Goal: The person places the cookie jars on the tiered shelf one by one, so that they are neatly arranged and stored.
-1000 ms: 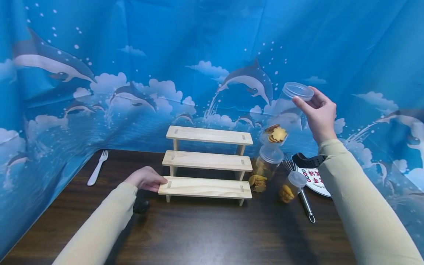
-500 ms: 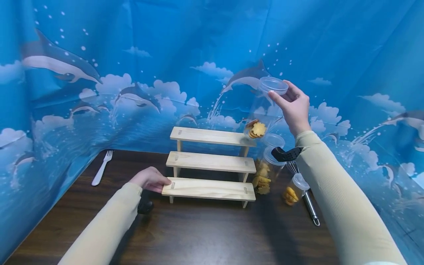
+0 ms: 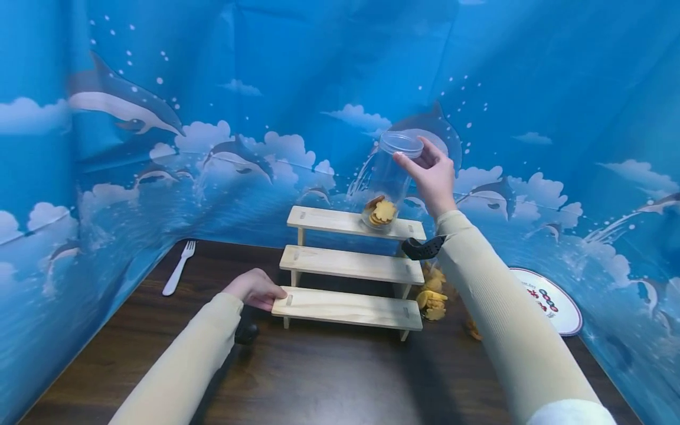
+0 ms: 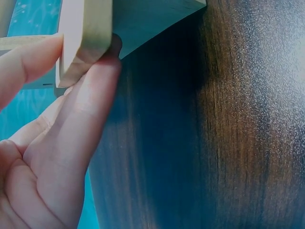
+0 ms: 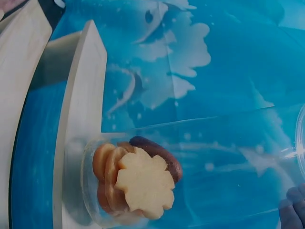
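Note:
My right hand (image 3: 432,177) grips a tall clear jar (image 3: 390,174) by its lidded top. Several cookies (image 5: 145,183), one flower-shaped, lie at the bottom of the jar. In the right wrist view the jar's base is right at the top shelf (image 5: 81,119) of a three-step wooden stand (image 3: 350,262). At the stand's left end my left hand (image 3: 257,289) pinches the lowest shelf (image 4: 88,38), thumb and fingers on opposite faces of the board.
A white fork (image 3: 179,268) lies at the table's back left. Right of the stand, cookies (image 3: 432,295) in another jar are partly behind my right sleeve. A white plate (image 3: 552,301) with red print stands farther right. A blue dolphin curtain (image 3: 265,71) hangs behind.
My right hand has carried the jar leftward from above the other jars to the top shelf. The left hand keeps its hold on the lowest shelf. The view has turned slightly right.

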{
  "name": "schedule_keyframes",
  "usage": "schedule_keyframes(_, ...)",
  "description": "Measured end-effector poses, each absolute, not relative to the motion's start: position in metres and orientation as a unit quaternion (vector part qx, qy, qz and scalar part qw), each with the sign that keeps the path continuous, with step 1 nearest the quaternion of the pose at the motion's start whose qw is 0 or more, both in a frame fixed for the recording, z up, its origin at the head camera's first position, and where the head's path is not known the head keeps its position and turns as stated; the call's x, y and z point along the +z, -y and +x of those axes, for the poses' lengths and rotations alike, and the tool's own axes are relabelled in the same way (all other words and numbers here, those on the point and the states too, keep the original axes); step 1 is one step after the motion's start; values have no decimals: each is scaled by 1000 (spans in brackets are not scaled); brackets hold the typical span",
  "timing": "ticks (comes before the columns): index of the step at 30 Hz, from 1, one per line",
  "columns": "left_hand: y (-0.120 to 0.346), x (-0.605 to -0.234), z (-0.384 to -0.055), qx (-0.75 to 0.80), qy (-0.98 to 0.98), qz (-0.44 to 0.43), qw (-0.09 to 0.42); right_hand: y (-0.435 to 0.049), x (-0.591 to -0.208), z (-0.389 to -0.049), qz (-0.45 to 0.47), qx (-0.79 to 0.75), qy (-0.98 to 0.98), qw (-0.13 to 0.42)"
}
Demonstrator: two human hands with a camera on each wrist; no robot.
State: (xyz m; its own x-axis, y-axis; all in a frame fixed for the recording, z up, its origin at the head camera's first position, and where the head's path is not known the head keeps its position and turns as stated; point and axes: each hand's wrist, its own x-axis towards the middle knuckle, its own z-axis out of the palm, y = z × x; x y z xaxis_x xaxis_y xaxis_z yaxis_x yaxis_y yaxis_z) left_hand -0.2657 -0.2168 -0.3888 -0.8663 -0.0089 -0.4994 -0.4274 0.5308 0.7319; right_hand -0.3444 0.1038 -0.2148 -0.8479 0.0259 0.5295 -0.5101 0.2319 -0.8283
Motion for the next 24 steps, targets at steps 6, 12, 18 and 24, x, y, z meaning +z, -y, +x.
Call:
schedule_keyframes(6,214,-391,-267,470,-844,-132,223,-76,-218,-350,179,606,746,210)
schedule_keyframes(12,214,-392,-267,471,-844,-133,218,-49,-223,-356,187,609,745,197)
schedule_keyframes(18,213,-390,-265,461,-851,-138,208,-30,-227,-358,187,611,746,188)
schedule_keyframes(24,216,-392,-266,464,-849,-141,210,-20,-229,-360,183,595,761,181)
